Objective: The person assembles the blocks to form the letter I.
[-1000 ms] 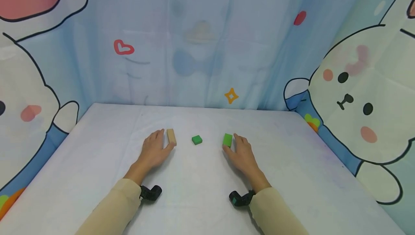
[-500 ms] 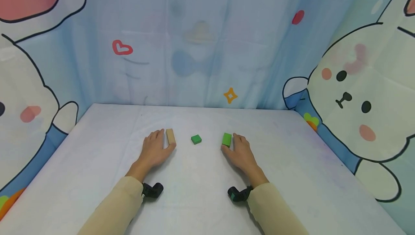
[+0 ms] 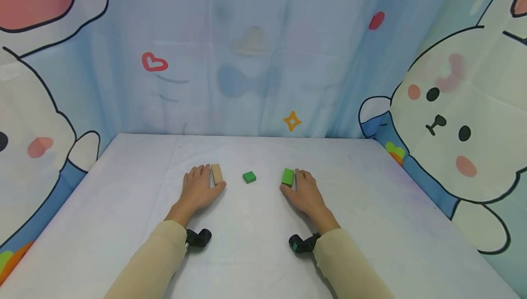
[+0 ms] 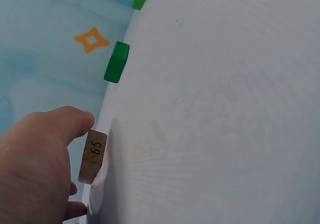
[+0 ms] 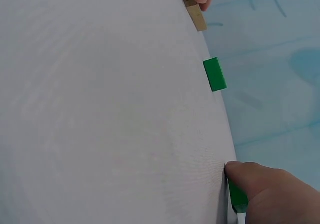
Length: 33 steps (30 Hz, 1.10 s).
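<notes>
My left hand (image 3: 196, 190) lies to the left of a plain wooden block (image 3: 216, 174), its thumb at the block's near end and its fingers stretched along the side. A number is written on that block's end (image 4: 92, 156) in the left wrist view. On the right, a bright green block (image 3: 288, 176) lies beside my right hand (image 3: 305, 193), with the thumb at its near corner and the other fingers along its right side. Whether either hand presses its block is hard to tell. A smaller dark green block (image 3: 249, 177) lies between the hands, touched by neither.
All the blocks lie on a table with a white cloth (image 3: 255, 235). Behind it hangs a blue curtain (image 3: 247, 97) with printed cartoon figures. A black wrist device (image 3: 199, 238) sits at the left cuff, and another (image 3: 302, 244) at the right cuff.
The left hand has shifted very slightly, its thumb a little further across the wooden block's near end. The right hand and all the blocks look unmoved; the head view has drifted slightly.
</notes>
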Each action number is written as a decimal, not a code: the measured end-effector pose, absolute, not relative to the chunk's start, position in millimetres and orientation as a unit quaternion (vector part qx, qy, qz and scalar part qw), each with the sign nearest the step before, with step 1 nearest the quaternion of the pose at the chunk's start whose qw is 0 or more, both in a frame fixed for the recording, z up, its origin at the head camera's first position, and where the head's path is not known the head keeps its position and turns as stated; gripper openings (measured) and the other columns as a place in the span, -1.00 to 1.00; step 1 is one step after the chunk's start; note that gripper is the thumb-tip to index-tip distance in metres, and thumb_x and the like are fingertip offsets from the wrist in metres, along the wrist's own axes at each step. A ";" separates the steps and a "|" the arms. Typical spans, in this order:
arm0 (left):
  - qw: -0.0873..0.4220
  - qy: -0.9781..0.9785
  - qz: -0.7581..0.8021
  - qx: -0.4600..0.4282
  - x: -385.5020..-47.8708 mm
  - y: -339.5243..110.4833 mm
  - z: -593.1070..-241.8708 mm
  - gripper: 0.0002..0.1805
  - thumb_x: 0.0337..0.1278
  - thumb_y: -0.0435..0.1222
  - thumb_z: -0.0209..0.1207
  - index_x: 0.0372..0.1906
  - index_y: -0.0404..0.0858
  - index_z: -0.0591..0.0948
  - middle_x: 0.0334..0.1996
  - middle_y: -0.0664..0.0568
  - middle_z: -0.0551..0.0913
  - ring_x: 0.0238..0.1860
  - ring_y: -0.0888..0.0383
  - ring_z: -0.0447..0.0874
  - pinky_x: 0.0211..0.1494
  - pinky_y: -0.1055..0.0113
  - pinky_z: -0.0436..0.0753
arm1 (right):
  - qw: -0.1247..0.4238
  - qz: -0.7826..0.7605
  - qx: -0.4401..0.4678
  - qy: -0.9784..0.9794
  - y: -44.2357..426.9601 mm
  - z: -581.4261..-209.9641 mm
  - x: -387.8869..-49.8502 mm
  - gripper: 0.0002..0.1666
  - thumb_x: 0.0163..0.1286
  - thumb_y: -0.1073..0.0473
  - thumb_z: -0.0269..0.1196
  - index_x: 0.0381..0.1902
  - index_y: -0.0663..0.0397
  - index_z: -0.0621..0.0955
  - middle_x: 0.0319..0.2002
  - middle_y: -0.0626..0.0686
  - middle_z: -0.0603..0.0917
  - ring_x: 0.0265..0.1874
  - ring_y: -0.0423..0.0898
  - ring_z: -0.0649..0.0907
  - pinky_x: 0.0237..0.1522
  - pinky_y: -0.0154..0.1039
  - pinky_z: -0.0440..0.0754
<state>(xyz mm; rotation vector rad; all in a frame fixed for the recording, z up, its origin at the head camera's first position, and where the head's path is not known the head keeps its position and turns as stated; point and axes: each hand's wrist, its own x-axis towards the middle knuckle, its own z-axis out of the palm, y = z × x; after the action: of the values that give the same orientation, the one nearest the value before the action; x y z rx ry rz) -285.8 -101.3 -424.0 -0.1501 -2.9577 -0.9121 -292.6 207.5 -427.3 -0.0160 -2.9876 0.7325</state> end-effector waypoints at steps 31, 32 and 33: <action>0.022 -0.961 -0.273 -0.051 -294.9 -99.1 -428.1 -0.03 0.32 0.08 0.17 0.60 -0.42 0.13 0.55 -0.43 0.16 0.60 -0.40 -0.01 0.64 -0.29 -0.04 | 0.038 0.223 0.013 -0.974 210.4 -429.3 -298.5 -0.02 0.49 -0.09 0.23 0.57 0.43 0.15 0.50 0.44 0.27 0.50 0.34 0.31 0.49 0.20 0.36; 0.020 -0.961 -0.273 -0.049 -294.7 -99.1 -427.8 -0.03 0.32 0.08 0.16 0.60 -0.41 0.12 0.56 -0.42 0.15 0.60 -0.39 -0.02 0.64 -0.28 -0.05 | 0.038 0.222 0.013 -0.974 210.4 -429.4 -298.5 -0.02 0.49 -0.09 0.22 0.57 0.43 0.15 0.50 0.44 0.27 0.50 0.34 0.32 0.49 0.21 0.37; 0.020 -0.960 -0.274 -0.048 -294.5 -98.8 -427.7 -0.03 0.32 0.08 0.16 0.60 -0.41 0.12 0.56 -0.42 0.15 0.60 -0.39 -0.02 0.65 -0.28 -0.05 | 0.038 0.222 0.013 -0.974 210.2 -429.5 -298.7 -0.03 0.49 -0.09 0.22 0.57 0.43 0.15 0.50 0.44 0.27 0.50 0.34 0.31 0.49 0.21 0.37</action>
<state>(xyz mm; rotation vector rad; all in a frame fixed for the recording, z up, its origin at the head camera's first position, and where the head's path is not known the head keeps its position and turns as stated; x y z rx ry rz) -294.5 -98.8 -427.7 -0.1478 -2.9789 -0.8492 -298.7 210.2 -429.5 0.0411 -2.9880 0.6808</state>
